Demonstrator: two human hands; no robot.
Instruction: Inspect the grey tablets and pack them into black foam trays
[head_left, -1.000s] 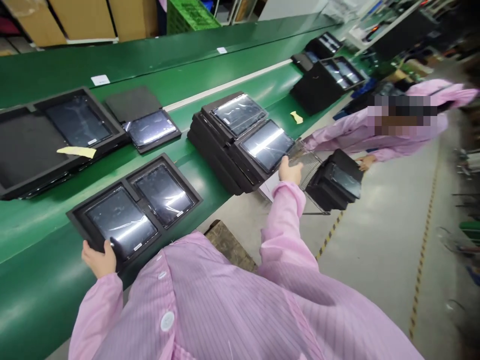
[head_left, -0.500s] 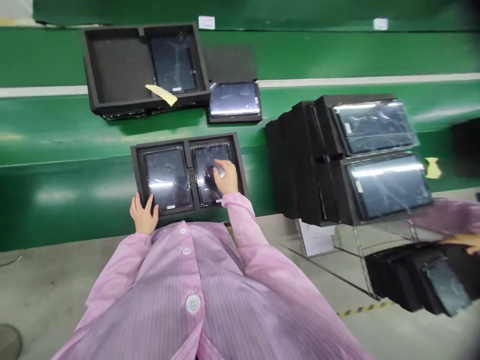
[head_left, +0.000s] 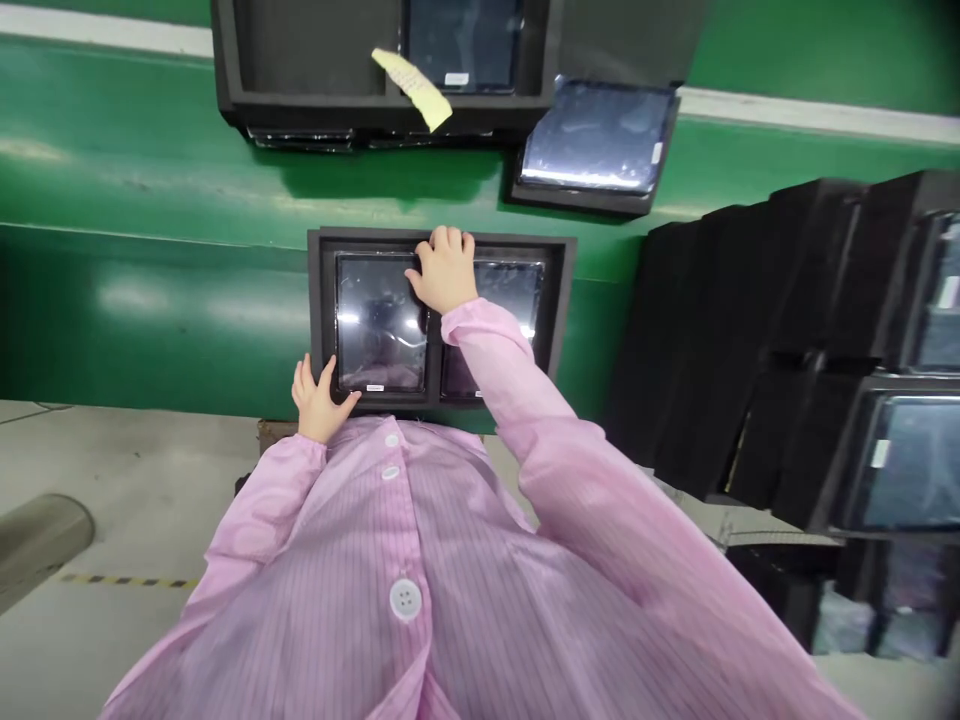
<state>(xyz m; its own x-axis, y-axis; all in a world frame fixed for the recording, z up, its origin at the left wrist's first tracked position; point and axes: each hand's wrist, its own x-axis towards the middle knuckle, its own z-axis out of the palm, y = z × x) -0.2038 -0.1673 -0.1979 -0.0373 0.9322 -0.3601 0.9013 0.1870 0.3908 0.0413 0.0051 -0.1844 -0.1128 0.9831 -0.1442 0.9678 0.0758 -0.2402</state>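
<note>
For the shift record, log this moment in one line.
left hand: at near-left corner of black tray | right hand: at far rim | inside: two flat screens | under tray: green bench

From the wearer's head, the camera peered steeply down and forward over a pink shirt (head_left: 480,590) at six o'clock. It faced a green workbench (head_left: 172,190) toward twelve o'clock, a black tray (head_left: 317,300) close at center.
</note>
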